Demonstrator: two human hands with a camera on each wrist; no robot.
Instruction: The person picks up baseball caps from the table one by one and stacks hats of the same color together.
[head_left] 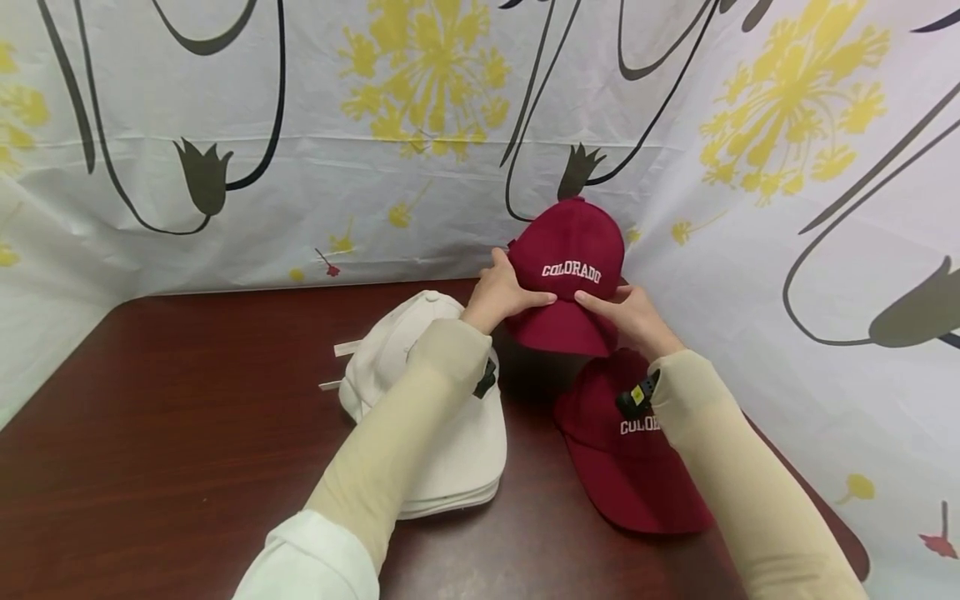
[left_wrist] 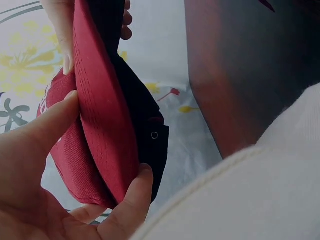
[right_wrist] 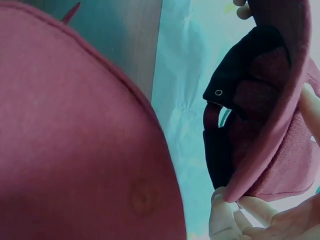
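Observation:
Both hands hold a maroon baseball cap point(head_left: 573, 237) marked COLORADO up at the table's back right corner, its brim tilted down toward me. My left hand point(head_left: 501, 292) grips its left side, the thumb lying along the seam between crown and brim. From the other side my right hand point(head_left: 633, 317) holds it the same way, thumb pointing inward. The black inner band point(left_wrist: 145, 115) shows in the left wrist view, and the hollow inside of the crown point(right_wrist: 255, 105) in the right wrist view. A second maroon cap point(head_left: 630, 479) lies below, partly hidden by my right forearm.
A stack of white caps point(head_left: 465, 458) lies left of the maroon ones, partly covered by my left forearm. The dark wood table point(head_left: 187, 433) extends to the left. Sheeting with flower prints point(head_left: 300, 150) hangs behind and along the right edge.

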